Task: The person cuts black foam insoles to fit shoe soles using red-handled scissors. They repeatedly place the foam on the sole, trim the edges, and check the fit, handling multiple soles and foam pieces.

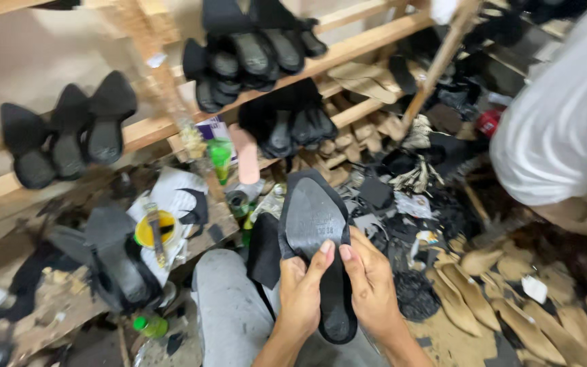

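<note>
Both hands gripped a black shoe [317, 258] sole-up over the lap, its pointed toe aimed away toward the wooden rack [348, 47]. Left hand [300, 292] rose from below, fingers curled round the shoe's left edge, thumb pressed on the sole. Right hand [371, 282] mirrored it, clasping the right edge.

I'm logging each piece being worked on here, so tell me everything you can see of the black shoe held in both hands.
The black shoe is held sole-up, its pointed toe aimed away from the person toward the wooden racks. Its dark grey sole looks matte and slightly scuffed, with black upper material folded around the edges. The left hand and right hand clasp it from either side near its middle, thumbs pressing on the sole. The rear end hangs down over the person's grey-clad lap. Whether a heel is fitted cannot be told.
</note>
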Motion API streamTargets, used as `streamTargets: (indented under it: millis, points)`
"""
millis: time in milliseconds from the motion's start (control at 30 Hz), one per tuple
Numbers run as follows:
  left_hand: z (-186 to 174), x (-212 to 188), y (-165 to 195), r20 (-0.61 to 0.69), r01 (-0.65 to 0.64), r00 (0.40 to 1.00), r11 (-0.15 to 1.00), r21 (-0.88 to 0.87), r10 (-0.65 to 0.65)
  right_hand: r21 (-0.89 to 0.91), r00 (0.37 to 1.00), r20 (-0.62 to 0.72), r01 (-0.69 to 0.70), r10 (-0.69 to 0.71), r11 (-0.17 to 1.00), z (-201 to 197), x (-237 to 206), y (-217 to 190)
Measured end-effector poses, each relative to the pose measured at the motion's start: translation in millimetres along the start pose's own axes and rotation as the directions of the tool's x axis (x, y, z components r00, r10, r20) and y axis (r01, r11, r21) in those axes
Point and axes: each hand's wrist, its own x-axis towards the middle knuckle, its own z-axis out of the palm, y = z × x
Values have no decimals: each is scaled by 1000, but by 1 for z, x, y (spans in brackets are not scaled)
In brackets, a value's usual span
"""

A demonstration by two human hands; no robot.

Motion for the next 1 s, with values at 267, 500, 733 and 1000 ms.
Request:
streamTargets:
  millis: [267, 500, 733, 1000]
  points:
    - [-2, 2, 61, -85, -182, 982, 970, -161, 170, 173, 910, 379, 107, -167, 979, 37, 0, 12]
    - [-14, -7, 88, -12, -400, 887, 783, 477, 461, 50, 912, 401, -117, 87, 992, 60, -9, 0]
    - [-34, -9, 90, -69, -305, 940, 914, 266, 334, -264, 981, 162, 148, -107, 953, 65, 1, -26]
    - [-48, -2, 78, -100, -172, 980, 985, -2, 171, -390, 949, 177, 309, -259, 867, 63, 3, -37]
